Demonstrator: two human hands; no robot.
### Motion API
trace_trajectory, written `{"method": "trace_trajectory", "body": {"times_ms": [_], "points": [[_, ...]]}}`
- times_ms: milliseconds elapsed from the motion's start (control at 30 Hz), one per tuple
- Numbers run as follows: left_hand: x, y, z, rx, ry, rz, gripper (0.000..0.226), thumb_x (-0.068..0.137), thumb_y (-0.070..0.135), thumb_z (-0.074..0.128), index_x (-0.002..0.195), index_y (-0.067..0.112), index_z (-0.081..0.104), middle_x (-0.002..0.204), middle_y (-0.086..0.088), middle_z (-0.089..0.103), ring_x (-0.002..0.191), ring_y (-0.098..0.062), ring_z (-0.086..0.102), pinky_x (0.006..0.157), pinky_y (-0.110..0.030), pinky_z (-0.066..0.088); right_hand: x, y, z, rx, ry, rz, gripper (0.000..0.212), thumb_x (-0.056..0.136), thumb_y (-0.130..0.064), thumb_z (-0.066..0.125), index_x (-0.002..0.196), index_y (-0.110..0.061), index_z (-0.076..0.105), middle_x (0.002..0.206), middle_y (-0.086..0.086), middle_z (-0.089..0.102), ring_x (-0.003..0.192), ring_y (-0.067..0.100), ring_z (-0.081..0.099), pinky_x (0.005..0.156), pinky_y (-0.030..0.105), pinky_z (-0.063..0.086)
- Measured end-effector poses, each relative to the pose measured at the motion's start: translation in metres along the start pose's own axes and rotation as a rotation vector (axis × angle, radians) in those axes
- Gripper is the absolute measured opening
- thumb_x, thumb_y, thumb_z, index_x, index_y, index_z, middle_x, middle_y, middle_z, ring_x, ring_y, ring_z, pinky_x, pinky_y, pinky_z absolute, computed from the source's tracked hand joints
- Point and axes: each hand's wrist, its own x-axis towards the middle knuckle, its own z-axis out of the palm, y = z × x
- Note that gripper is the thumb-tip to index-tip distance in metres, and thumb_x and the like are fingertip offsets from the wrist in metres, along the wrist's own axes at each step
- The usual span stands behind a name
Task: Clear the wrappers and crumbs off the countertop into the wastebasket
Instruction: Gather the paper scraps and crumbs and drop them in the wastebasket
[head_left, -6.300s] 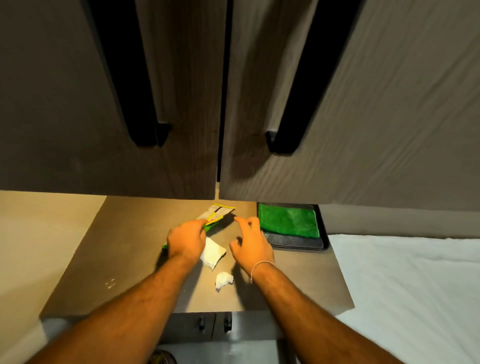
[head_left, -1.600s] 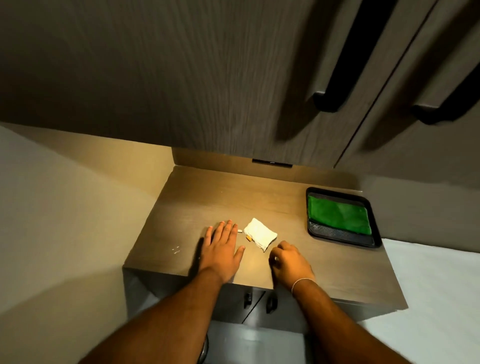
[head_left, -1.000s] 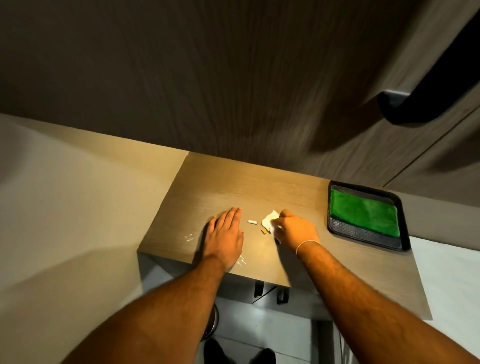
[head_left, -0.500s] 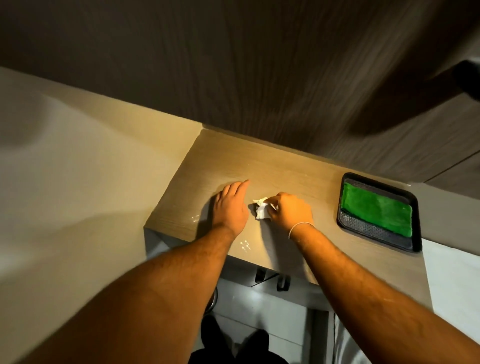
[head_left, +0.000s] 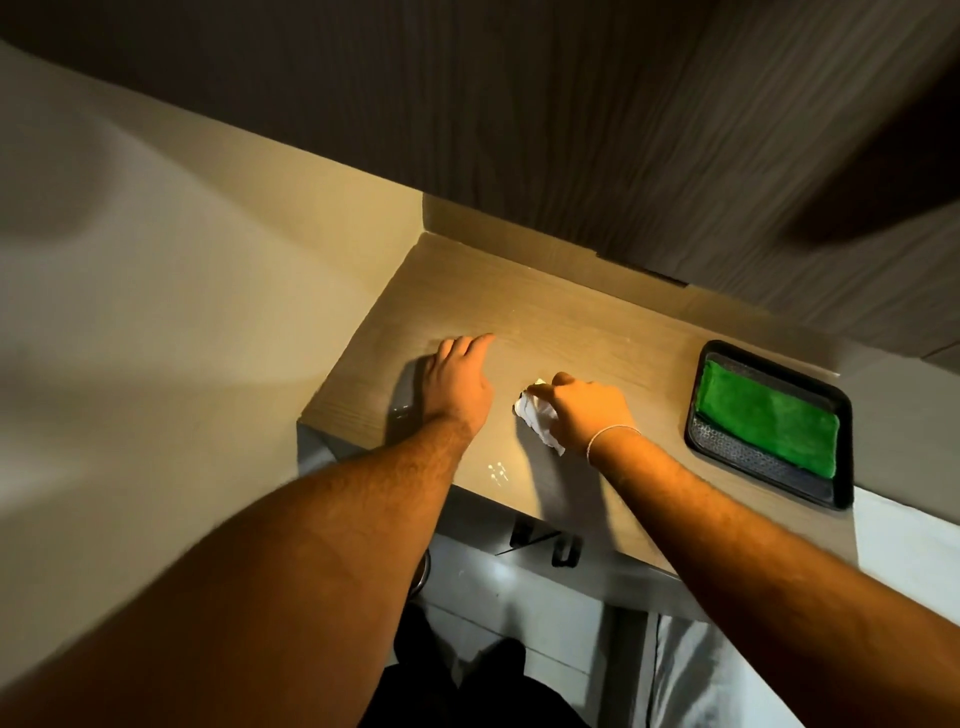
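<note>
On the brown countertop (head_left: 582, 332) my right hand (head_left: 587, 410) is closed around a crumpled white napkin (head_left: 535, 418), which sticks out to the left and below my fingers. My left hand (head_left: 457, 384) lies flat and open on the counter a short way left of the napkin, fingers pointing away from me. A few small white specks (head_left: 496, 472) lie near the counter's front edge between my forearms. No wastebasket can be made out; only a rounded metal edge (head_left: 422, 571) shows under my left arm.
A black tray (head_left: 727, 457) with a green cloth (head_left: 769, 415) sits at the counter's right end. Dark wood cabinets (head_left: 571, 130) hang low overhead. A beige wall (head_left: 156, 312) bounds the left side. Cabinet handles (head_left: 550, 543) sit below the front edge.
My right hand has pulled the white napkin a little toward me and right, bunching it up. The small loose bits seen a second ago are no longer visible. The camera has tilted further down.
</note>
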Motion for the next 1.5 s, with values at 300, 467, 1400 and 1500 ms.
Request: {"method": "trace_trajectory", "body": {"times_ms": [300,467,1400,1500], "points": [[0.008,-0.004,-0.008,0.011,0.003,-0.004,0.063,0.093,0.004,0.059,0.151,0.029,0.056,0.145,0.002,0.064,0.136,-0.022,0.052,0.109,-0.043,0.049,0.003,-0.003,-0.006,-0.011,-0.029,-0.059,0.043,0.097,-0.027,0.055,0.136,-0.044,0.060,0.119,0.006,0.061,0.094,0.032,0.069,0.067,0.034,0.049],[0.009,-0.004,-0.011,-0.008,0.015,-0.019,0.062,0.094,0.003,0.059,0.151,0.027,0.056,0.146,0.000,0.063,0.137,-0.023,0.052,0.111,-0.044,0.048,0.002,-0.002,0.003,0.001,-0.011,-0.049,0.037,0.095,-0.028,0.056,0.130,-0.040,0.065,0.115,0.006,0.059,0.090,0.034,0.069,0.071,0.036,0.046],[-0.006,-0.016,-0.020,0.104,-0.041,0.029,0.065,0.096,0.007,0.054,0.156,0.029,0.047,0.152,0.001,0.057,0.143,-0.023,0.046,0.120,-0.041,0.038,0.018,0.006,-0.011,0.551,0.215,0.251,0.026,0.091,-0.024,0.066,0.114,-0.023,0.077,0.110,0.010,0.078,0.103,0.036,0.072,0.086,0.042,0.059],[-0.006,-0.018,-0.019,0.097,-0.044,-0.006,0.065,0.097,0.008,0.057,0.157,0.029,0.046,0.154,0.001,0.056,0.143,-0.023,0.046,0.119,-0.041,0.038,0.016,0.036,-0.018,0.612,0.249,0.288,0.023,0.093,-0.019,0.069,0.113,-0.015,0.078,0.109,0.011,0.079,0.103,0.032,0.072,0.086,0.036,0.055]]}}
